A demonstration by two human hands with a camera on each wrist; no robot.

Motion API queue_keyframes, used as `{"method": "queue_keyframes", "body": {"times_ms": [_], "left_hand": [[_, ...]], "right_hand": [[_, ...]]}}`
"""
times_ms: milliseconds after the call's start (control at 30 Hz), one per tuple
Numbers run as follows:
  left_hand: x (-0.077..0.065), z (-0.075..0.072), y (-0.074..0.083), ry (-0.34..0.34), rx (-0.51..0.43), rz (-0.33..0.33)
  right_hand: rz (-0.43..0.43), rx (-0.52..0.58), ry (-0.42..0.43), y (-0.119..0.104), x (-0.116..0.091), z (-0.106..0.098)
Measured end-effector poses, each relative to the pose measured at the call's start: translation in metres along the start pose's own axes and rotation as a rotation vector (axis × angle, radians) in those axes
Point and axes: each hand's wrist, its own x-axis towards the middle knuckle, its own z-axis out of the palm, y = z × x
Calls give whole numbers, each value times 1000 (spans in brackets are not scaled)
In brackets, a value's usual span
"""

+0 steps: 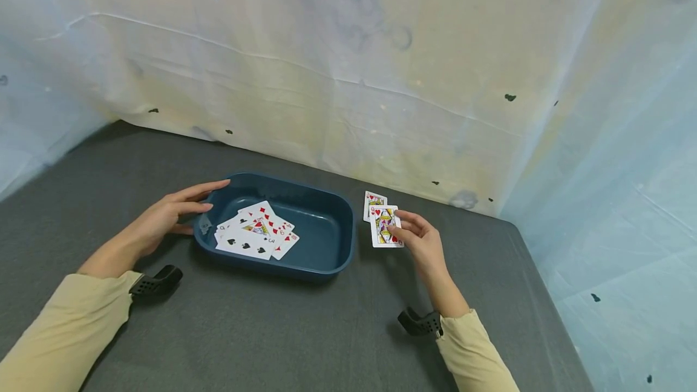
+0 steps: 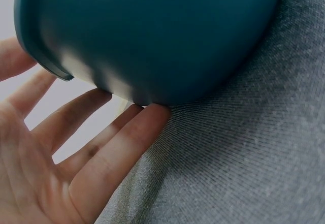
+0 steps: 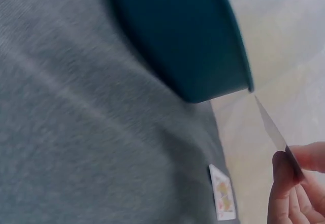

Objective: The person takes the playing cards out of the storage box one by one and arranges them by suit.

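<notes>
My left hand (image 1: 155,222) is at the left end of a dark blue rectangular tub (image 1: 332,198). In the left wrist view its extended fingertips touch the outer wall of the tub (image 2: 152,31). Beyond the tub's right end, my right hand (image 1: 419,238) pinches a playing card (image 1: 381,235), a face card of hearts, between thumb and fingers. The right wrist view shows that card (image 3: 271,125) nearly edge-on, raised above the table. Another playing card (image 1: 368,199) lies on the table, partly hidden behind the held one in the head view.
Several playing cards (image 1: 247,245) lie overlapping, face up, in the left half of the tub. Dark grey cloth (image 1: 261,331) covers the table. Pale patterned sheeting (image 1: 305,65) hangs along the back and sides.
</notes>
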Motion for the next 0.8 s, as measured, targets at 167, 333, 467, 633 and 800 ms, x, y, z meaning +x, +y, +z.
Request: {"method": "queue_keyframes", "body": {"times_ms": [167, 333, 467, 633, 800], "left_hand": [[-1, 0, 1, 7, 5, -8], [-1, 0, 1, 3, -1, 0], [-1, -1, 0, -5, -10, 8], [0, -1, -1, -9, -19, 13], [0, 0, -2, -11, -21, 12]], "right_hand": [[37, -73, -2, 11, 2, 1], [50, -136, -18, 19, 2, 4], [48, -179, -42, 23, 1, 7], [23, -248, -78, 28, 1, 8], [-80, -461, -110, 32, 1, 6]]}}
